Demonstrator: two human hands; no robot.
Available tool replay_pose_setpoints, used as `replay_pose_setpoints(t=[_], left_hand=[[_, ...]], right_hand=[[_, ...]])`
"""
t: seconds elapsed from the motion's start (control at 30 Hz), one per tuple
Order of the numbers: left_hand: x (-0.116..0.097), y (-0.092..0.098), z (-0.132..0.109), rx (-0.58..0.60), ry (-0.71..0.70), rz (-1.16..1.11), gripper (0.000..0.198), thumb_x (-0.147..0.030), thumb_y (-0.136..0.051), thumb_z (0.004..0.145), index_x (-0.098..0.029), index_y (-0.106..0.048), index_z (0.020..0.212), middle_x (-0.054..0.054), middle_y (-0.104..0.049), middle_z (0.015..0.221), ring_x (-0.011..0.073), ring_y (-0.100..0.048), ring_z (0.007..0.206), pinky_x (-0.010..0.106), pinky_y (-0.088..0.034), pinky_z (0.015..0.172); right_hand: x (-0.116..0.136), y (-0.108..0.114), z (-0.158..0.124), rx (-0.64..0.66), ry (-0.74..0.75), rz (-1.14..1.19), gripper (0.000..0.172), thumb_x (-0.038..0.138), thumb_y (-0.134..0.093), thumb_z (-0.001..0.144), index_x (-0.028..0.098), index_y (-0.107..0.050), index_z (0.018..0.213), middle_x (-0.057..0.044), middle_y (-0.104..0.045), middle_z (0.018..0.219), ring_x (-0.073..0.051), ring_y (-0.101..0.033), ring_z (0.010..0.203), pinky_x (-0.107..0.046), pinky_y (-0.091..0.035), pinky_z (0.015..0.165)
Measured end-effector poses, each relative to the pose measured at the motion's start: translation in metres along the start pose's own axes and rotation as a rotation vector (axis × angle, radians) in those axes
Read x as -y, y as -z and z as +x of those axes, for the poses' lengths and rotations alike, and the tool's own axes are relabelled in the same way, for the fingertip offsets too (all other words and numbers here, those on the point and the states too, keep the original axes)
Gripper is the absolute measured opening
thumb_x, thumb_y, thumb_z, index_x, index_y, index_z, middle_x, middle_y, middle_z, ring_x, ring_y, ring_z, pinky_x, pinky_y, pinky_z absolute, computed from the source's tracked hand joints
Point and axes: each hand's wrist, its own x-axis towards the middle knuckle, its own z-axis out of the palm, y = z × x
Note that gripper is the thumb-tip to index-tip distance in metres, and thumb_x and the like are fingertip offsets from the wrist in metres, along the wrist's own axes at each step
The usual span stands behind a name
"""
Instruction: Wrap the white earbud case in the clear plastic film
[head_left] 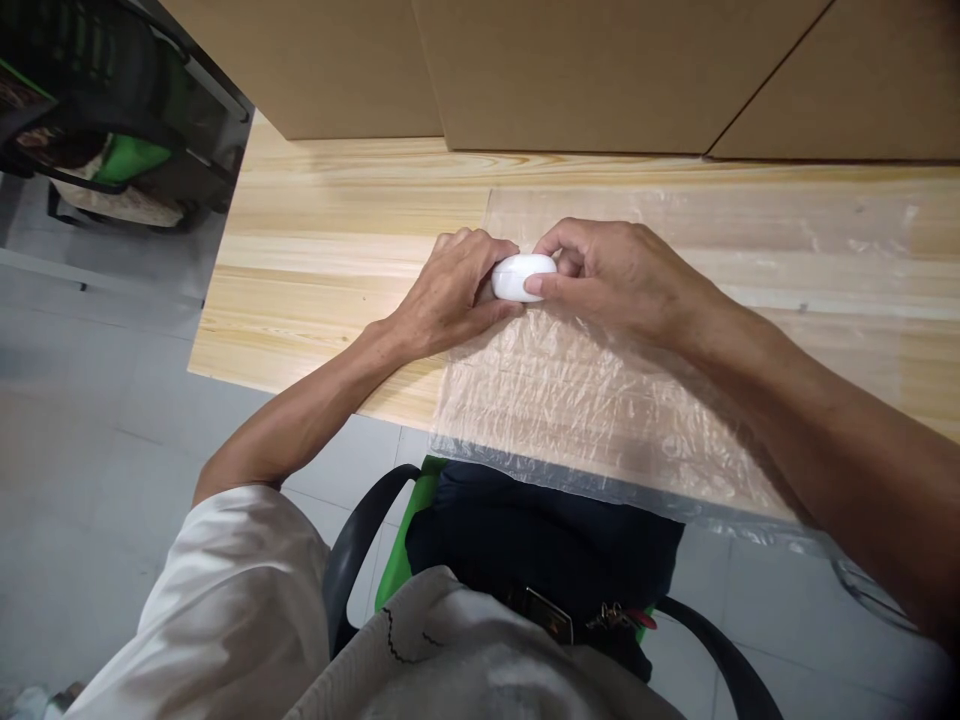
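Your white short-slv shirt (240, 600): black zigzag stitch (397, 640) left of belt buckle (547, 612). Navy trousers (540, 530) above buckle; key clip (622, 618) w/ red tab just right. Left hand (450, 290), right hand (615, 280) bare.

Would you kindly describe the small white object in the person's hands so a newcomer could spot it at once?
On the pale wooden table lies a clear plastic sheet, overhanging the near edge. By its left edge, the left hand and right hand hold a small white case, the only smooth, rounded, glossy thing there.
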Motion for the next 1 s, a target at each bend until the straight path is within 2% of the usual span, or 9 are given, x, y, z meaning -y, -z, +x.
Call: replay_pose_setpoints(t=[0.17, 0.47, 0.67, 0.87, 1.0], left_hand=[[-0.001, 0.000, 0.000, -0.010, 0.001, 0.017, 0.043, -0.061, -0.084, 0.114, -0.030, -0.071, 0.141, 0.007, -0.076, 0.119, 0.0352, -0.070, 0.120, 0.060, -0.054, 0.112], [0.002, -0.003, -0.001, -0.015, -0.026, 0.024, 0.049, -0.061, -0.084, 0.113, -0.031, -0.069, 0.148, 0.008, -0.076, 0.122, 0.0348, -0.071, 0.119, 0.059, -0.054, 0.113], [0.003, -0.002, -0.002, -0.016, -0.028, 0.022, 0.051, -0.061, -0.084, 0.113, -0.031, -0.068, 0.151, 0.008, -0.077, 0.125, 0.0352, -0.072, 0.121, 0.060, -0.054, 0.115], [-0.003, 0.003, 0.000, 0.008, 0.018, 0.012, 0.049, -0.064, -0.083, 0.114, -0.032, -0.070, 0.149, 0.009, -0.079, 0.124, 0.0375, -0.074, 0.123, 0.064, -0.055, 0.115], [-0.008, 0.006, 0.000, 0.017, 0.032, -0.001, 0.044, -0.067, -0.078, 0.116, -0.034, -0.072, 0.144, 0.008, -0.079, 0.121, 0.0370, -0.073, 0.122, 0.065, -0.056, 0.114]], right_hand=[[0.001, -0.001, -0.002, -0.006, 0.005, 0.044, 0.015, 0.040, -0.077, 0.111, 0.026, -0.074, 0.105, -0.005, -0.079, 0.094, -0.027, -0.068, 0.087, -0.041, -0.043, 0.076], [-0.005, -0.004, 0.001, -0.047, 0.034, 0.057, 0.022, 0.046, -0.072, 0.113, 0.030, -0.075, 0.098, -0.007, -0.078, 0.088, -0.033, -0.072, 0.094, -0.047, -0.054, 0.085], [-0.007, -0.003, 0.003, -0.038, 0.051, 0.045, 0.022, 0.035, -0.061, 0.113, 0.028, -0.072, 0.094, -0.006, -0.079, 0.088, -0.028, -0.070, 0.086, -0.045, -0.053, 0.084], [-0.006, 0.000, -0.001, -0.005, 0.009, 0.054, 0.040, 0.060, -0.057, 0.120, 0.030, -0.078, 0.104, -0.008, -0.080, 0.090, -0.033, -0.077, 0.094, -0.046, -0.058, 0.081], [-0.004, -0.002, -0.001, 0.018, 0.018, -0.040, 0.030, 0.057, -0.070, 0.112, 0.028, -0.081, 0.112, -0.010, -0.082, 0.099, -0.039, -0.078, 0.102, -0.050, -0.056, 0.088]])
